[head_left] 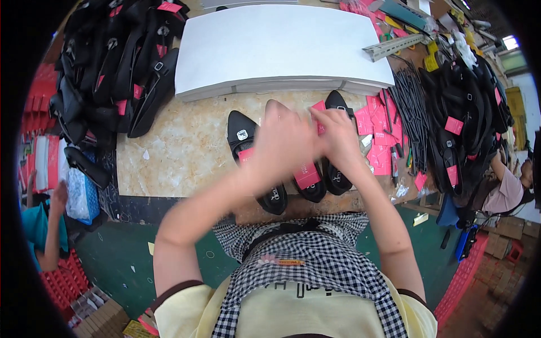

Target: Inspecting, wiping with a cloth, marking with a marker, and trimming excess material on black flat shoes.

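Observation:
In front of me on the table lie a left black pointed flat shoe (241, 128), a middle black shoe (313, 193) and a right black shoe (337, 183). Pink tags rest on the left and middle ones, such as the middle pink tag (307, 176). My left hand (288, 138) is smeared by motion over the middle shoe, hiding much of it; its fingers cannot be made out. Close beside it, my right hand (341, 138) is closed, its fingertips pinching a pink tag (319, 107) above the right shoe.
A white paper stack (276, 48) stands along the back with a metal angle bar (394, 47) on it. Black shoes pile up at left (112, 67) and at right (465, 107). Pink cards (383, 155) and dark thin strips (408, 110) lie right. Other people work at both sides.

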Motion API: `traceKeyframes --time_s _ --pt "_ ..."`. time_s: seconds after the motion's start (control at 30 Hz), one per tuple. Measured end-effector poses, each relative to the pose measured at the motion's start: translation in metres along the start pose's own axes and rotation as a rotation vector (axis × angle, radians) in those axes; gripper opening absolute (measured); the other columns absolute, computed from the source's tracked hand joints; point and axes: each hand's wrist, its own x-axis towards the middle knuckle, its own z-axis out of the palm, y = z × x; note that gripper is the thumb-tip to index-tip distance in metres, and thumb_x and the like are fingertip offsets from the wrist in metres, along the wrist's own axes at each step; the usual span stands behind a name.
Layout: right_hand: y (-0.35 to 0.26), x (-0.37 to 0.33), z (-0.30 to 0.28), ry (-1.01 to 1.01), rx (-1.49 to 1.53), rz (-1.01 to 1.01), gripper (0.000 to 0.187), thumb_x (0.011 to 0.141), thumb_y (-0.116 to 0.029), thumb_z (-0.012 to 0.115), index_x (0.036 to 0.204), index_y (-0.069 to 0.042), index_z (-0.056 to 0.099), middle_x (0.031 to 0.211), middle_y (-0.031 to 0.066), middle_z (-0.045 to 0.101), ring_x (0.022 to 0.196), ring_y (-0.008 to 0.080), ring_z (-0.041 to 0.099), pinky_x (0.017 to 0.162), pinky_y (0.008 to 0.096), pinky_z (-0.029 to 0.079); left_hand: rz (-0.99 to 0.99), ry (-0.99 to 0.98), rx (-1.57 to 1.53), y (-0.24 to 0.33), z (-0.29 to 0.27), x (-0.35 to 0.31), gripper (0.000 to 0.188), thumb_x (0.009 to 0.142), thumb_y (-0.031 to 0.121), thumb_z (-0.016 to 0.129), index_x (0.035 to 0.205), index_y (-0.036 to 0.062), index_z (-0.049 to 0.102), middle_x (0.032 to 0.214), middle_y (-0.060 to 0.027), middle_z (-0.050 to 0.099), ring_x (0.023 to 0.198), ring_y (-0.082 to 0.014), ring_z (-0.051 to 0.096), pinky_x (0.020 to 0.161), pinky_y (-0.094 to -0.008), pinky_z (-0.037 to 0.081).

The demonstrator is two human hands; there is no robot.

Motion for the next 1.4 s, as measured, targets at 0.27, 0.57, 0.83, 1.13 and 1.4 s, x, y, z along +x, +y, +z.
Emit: traceKeyframes --time_s 0.27,0.57,0.83,1.13,1.4 --pt "-0.02 -0.068 -0.037 -0.065 0.359 0.311 0.048 0.085 -0.008 0.07 0.132 -0.005 0.058 0.112 0.013 0.064 0.11 0.0279 0.057 0.094 0.0377 0.046 -0.379 0.611 0.201 -0.141 0.038 0.088 0.046 0.095 0.042 0.052 0.129 0.0123 0.06 0.13 -0.0208 0.054 0.127 -0.0359 0.047 0.105 -0.059 0.034" --pt "-0.04 -0.063 -0.054 -0.092 2.036 0.928 0.056 0.1 -0.026 0.053 0.148 -0.004 0.034 0.135 0.0172 0.055 0.12 0.028 0.058 0.099 0.0403 0.05 0.68 0.439 -0.635 0.057 -0.013 -0.056 0.023 0.075 0.023 0.07 0.086 0.0026 0.069 0.109 -0.0164 0.064 0.112 -0.036 0.06 0.099 -0.0527 0.042" --pt "-0.058 -0.025 -0.033 -0.177 0.694 0.139 0.089 0.076 -0.005 0.076 0.15 -0.004 0.027 0.155 0.0168 0.031 0.139 0.0296 0.039 0.111 0.0412 0.037 -0.705 0.774 -0.832 -0.002 0.008 -0.089 0.04 0.087 0.007 0.06 0.126 0.0012 0.056 0.119 -0.0198 0.061 0.106 -0.0273 0.062 0.087 -0.0322 0.049" --pt "-0.071 0.01 0.033 -0.156 0.753 0.202 0.033 0.077 0.002 0.065 0.11 -0.004 0.07 0.1 0.0129 0.07 0.094 0.0268 0.067 0.088 0.0344 0.053 -0.38 0.202 -0.243 0.022 0.057 -0.137 0.051 0.094 0.039 0.052 0.118 -0.004 0.064 0.127 -0.0212 0.06 0.125 -0.034 0.052 0.113 -0.0546 0.026" --pt "-0.11 0.018 0.106 -0.205 -0.37 -0.39 0.022 0.074 -0.015 0.066 0.093 -0.005 0.069 0.092 0.0093 0.055 0.091 0.025 0.057 0.077 0.0361 0.047 -0.282 0.142 -0.16 0.056 0.073 -0.148 0.059 0.088 0.048 0.058 0.114 -0.0051 0.066 0.116 -0.021 0.063 0.122 -0.0344 0.051 0.113 -0.0531 0.023"
